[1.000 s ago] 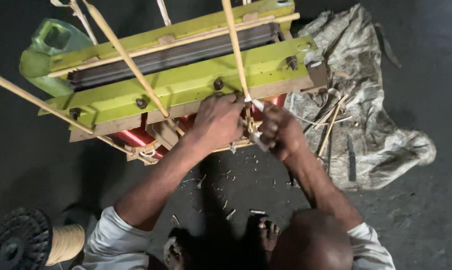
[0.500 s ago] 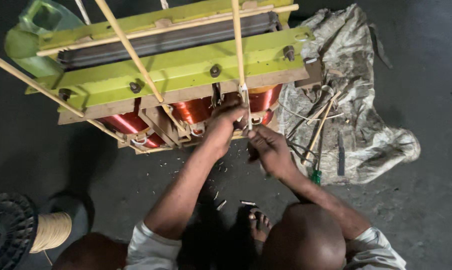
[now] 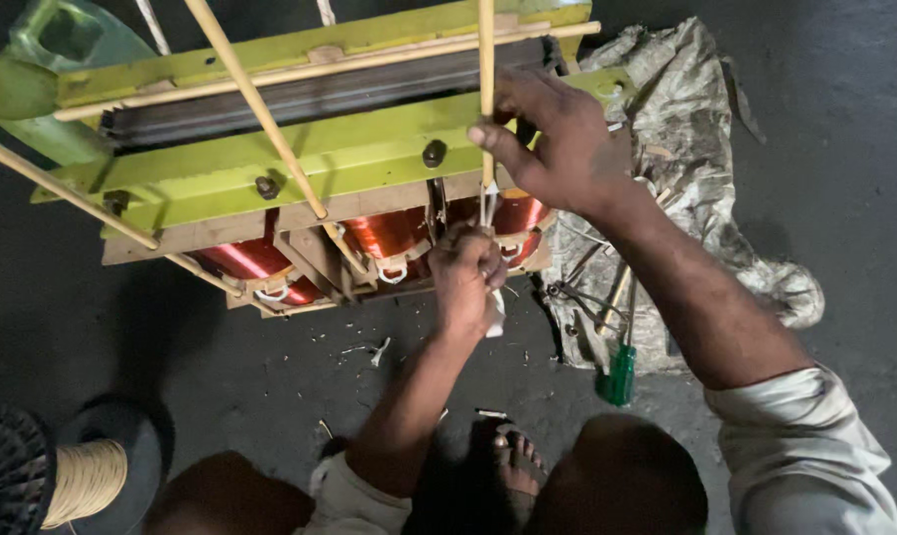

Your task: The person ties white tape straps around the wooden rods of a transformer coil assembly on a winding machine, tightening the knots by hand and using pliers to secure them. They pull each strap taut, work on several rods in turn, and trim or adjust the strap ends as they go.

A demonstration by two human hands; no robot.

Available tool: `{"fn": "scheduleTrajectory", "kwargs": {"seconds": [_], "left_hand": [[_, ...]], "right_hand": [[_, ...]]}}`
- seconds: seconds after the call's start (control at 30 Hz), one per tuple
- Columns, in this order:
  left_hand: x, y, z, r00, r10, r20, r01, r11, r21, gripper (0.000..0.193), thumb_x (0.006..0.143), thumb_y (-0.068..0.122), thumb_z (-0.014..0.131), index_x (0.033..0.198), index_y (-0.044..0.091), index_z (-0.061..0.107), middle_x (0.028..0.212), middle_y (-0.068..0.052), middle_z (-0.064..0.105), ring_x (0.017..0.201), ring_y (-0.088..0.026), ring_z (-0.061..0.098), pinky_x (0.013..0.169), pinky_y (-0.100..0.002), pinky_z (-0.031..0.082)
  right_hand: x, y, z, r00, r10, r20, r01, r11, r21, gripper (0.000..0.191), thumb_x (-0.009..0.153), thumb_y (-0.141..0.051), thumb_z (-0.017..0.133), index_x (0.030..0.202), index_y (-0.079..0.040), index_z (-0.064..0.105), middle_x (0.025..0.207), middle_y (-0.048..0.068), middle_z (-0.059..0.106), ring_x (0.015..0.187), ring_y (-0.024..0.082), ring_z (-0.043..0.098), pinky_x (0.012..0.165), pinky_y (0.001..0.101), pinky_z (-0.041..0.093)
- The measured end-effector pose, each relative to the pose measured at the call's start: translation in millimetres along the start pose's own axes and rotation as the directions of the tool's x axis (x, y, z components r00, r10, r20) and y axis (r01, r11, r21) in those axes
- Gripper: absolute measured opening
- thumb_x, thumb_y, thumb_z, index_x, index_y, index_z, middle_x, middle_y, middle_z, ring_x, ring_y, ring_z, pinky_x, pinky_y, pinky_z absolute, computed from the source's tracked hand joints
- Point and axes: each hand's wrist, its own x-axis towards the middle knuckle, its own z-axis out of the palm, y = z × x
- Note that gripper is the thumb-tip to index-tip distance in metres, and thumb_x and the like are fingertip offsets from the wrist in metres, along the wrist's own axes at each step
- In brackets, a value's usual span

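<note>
Fingers of the right hand [image 3: 558,139] are curled round a thin wooden stick [image 3: 486,59] that stands nearly upright against the green frame [image 3: 300,163]; the thumb presses it from the near side, so the grip is closed on the stick. Below it, the left hand [image 3: 468,272] is balled into a fist at the stick's lower end, pinching a strip of white tape [image 3: 494,315] whose loose tail hangs out under the fist. Both hands meet just in front of the copper coils [image 3: 389,233], which sit under the frame on the dark floor [image 3: 845,149].

The stick looks light and stiff but slender, so it would likely snap or splinter if bent hard; holding it near the middle and again close to the tie point, as now, seems the safe hold. The tape looks soft and limp with little body of its own, and likely needs steady tension between fingertips to stay snug. The coils' wire looks delicate on its surface, best not scraped.

Other similar sticks [image 3: 255,109] lean across the frame. On a crumpled cloth [image 3: 686,109] to the right lie hand tools, among them a green-handled screwdriver [image 3: 619,372]. A spool of pale cord [image 3: 82,481] sits at lower left, and small scraps litter the floor near a bare foot [image 3: 513,461].
</note>
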Motion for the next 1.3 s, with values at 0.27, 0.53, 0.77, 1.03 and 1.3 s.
{"fn": "scheduleTrajectory", "kwargs": {"seconds": [0.27, 0.53, 0.77, 1.03, 1.3], "left_hand": [[-1.3, -22.6, 3.2, 0.968, 0.230, 0.101, -0.229, 0.973, -0.020, 0.021, 0.096, 0.001, 0.057, 0.080, 0.010, 0.047, 0.069, 0.003, 0.046, 0.053, -0.005, 0.037, 0.045, -0.023, 0.029], [-3.2, -16.7, 7.5, 0.748, 0.583, 0.318, -0.654, 0.564, 0.504, 0.024, 0.104, 0.001, 0.064, 0.084, 0.006, 0.052, 0.079, -0.001, 0.053, 0.071, -0.008, 0.047, 0.061, -0.027, 0.039], [-16.8, 5.7, 20.1, 0.635, 0.579, 0.511, -0.613, -0.024, 0.789, 0.012, 0.083, 0.002, 0.074, 0.091, 0.002, 0.064, 0.092, -0.014, 0.061, 0.078, -0.026, 0.064, 0.063, -0.038, 0.051], [-32.8, 10.4, 7.3, 0.734, 0.577, 0.358, -0.606, 0.318, 0.729, 0.029, 0.097, 0.016, 0.074, 0.122, 0.004, 0.066, 0.107, -0.009, 0.067, 0.092, -0.022, 0.068, 0.079, -0.032, 0.058], [7.0, 3.9, 5.4, 0.998, -0.045, -0.033, 0.052, 0.963, 0.265, 0.022, 0.088, 0.019, 0.082, 0.102, 0.003, 0.075, 0.093, -0.002, 0.076, 0.081, -0.010, 0.071, 0.069, -0.025, 0.059]], "right_hand": [[7.3, 14.5, 2.0, 0.992, 0.097, 0.084, -0.103, 0.991, 0.082, 0.017, 0.102, -0.015, 0.077, 0.096, 0.001, 0.073, 0.075, 0.009, 0.065, 0.062, 0.018, 0.059, 0.058, 0.0343, 0.045], [9.7, 11.6, 1.9, 0.984, 0.122, 0.129, -0.130, 0.989, 0.063, 0.023, 0.103, -0.023, 0.080, 0.100, 0.000, 0.077, 0.074, 0.007, 0.068, 0.062, 0.014, 0.061, 0.055, 0.0308, 0.047], [-64.0, -18.9, 16.3, 0.813, 0.564, 0.146, -0.581, 0.768, 0.269, 0.027, 0.099, -0.028, 0.074, 0.097, -0.002, 0.077, 0.078, 0.010, 0.076, 0.066, 0.012, 0.073, 0.062, 0.0269, 0.060], [-109.5, 0.2, 41.5, 0.647, 0.691, 0.323, -0.759, 0.542, 0.362, 0.027, 0.099, -0.028, 0.070, 0.095, -0.003, 0.079, 0.082, 0.008, 0.078, 0.074, 0.013, 0.072, 0.069, 0.0304, 0.058], [-148.2, -34.9, 40.5, 0.838, 0.541, -0.063, -0.473, 0.780, 0.410, 0.011, 0.097, -0.007, 0.075, 0.105, 0.002, 0.075, 0.094, 0.008, 0.076, 0.083, 0.012, 0.070, 0.074, 0.0290, 0.057]]}}
